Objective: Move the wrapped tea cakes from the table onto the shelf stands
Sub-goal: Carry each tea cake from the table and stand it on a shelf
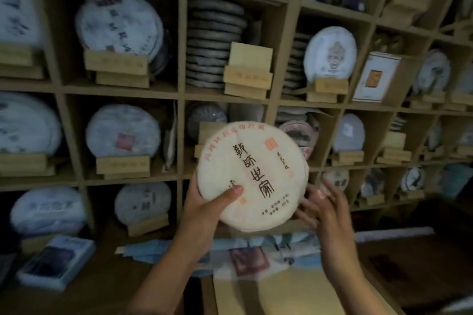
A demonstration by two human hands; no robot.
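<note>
One wrapped tea cake [252, 176], cream paper with black and red characters, is held up face-on in front of the shelf [183, 89], before a middle-row compartment. The left hand [204, 208] grips its lower left edge, thumb across the face and fingers behind. The right hand [325, 208] is blurred, fingers spread and straight beside the cake's lower right rim; contact is unclear. Other wrapped cakes stand on wooden stands [116, 65] in surrounding compartments.
</note>
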